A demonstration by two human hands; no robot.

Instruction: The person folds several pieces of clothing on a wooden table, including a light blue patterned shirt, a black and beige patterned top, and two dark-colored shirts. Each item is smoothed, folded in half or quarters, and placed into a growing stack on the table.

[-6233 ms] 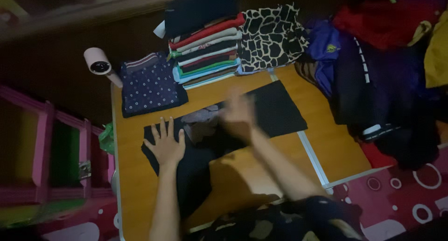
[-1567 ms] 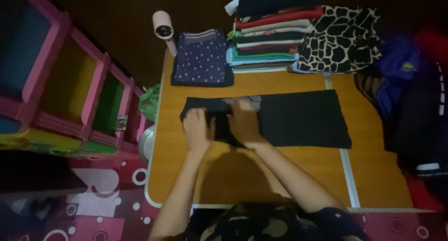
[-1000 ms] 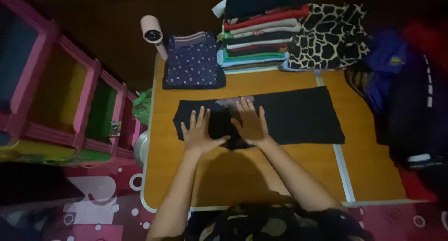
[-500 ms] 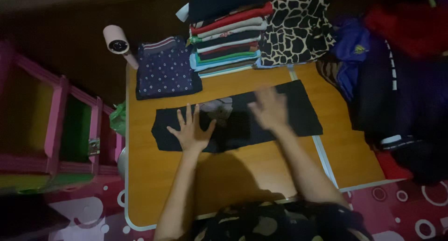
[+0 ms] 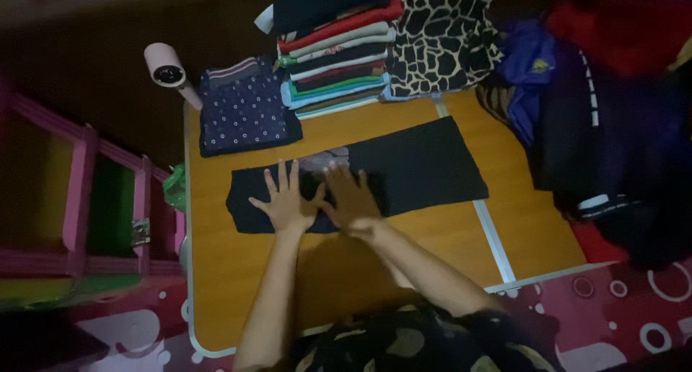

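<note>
A wooden table (image 5: 238, 271) fills the middle of the frame. At its upper left corner lies a folded navy garment with small white dots (image 5: 246, 111), and just left of that a pale pink cylindrical device (image 5: 169, 68). Right of the navy piece stands a stack of folded clothes (image 5: 335, 62), touching a black-and-cream animal-print fabric (image 5: 443, 44). A heap of dark, blue and red clothes (image 5: 613, 112) fills the right side. A pink shelf rack (image 5: 79, 206) occupies the left.

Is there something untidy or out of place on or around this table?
Mostly tidy. The black garment lies flat but slanted across the table, under both hands, left hand and right hand. The folded stack is neat. Only the loose clothes pile at the right is messy.
</note>
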